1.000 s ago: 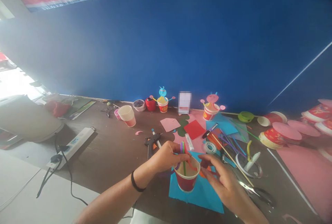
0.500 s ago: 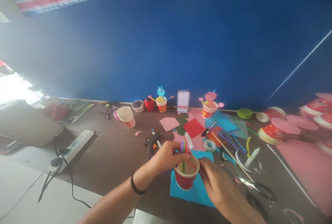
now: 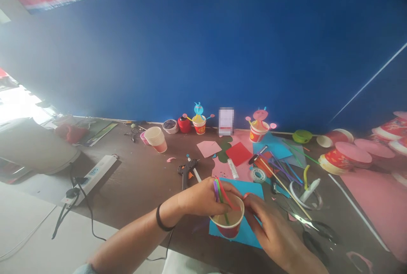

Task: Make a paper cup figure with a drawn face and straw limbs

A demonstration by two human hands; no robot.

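A red paper cup (image 3: 229, 231) with a pale inside stands tilted on a blue paper sheet (image 3: 252, 231), between my hands. My left hand (image 3: 202, 197) reaches over its left rim, fingers wrapped round purple, green and red strips (image 3: 221, 191) that reach down into the cup. At the cup's right rim is my right hand (image 3: 262, 219), thumb and index finger together near a small red end at the rim; most of what it grips is hidden.
A glue gun (image 3: 187, 171) lies left of the cup, near a power strip (image 3: 95, 176). Scissors (image 3: 313, 225), tape (image 3: 258, 175), a glue stick (image 3: 232, 168) and coloured strips lie to the right. Cups with paper figures (image 3: 259, 130) stand along the blue wall.
My left hand has moved lower and over the cup, and the strips now lean left at the top. The red strip's end has come to the right rim by my right fingers.
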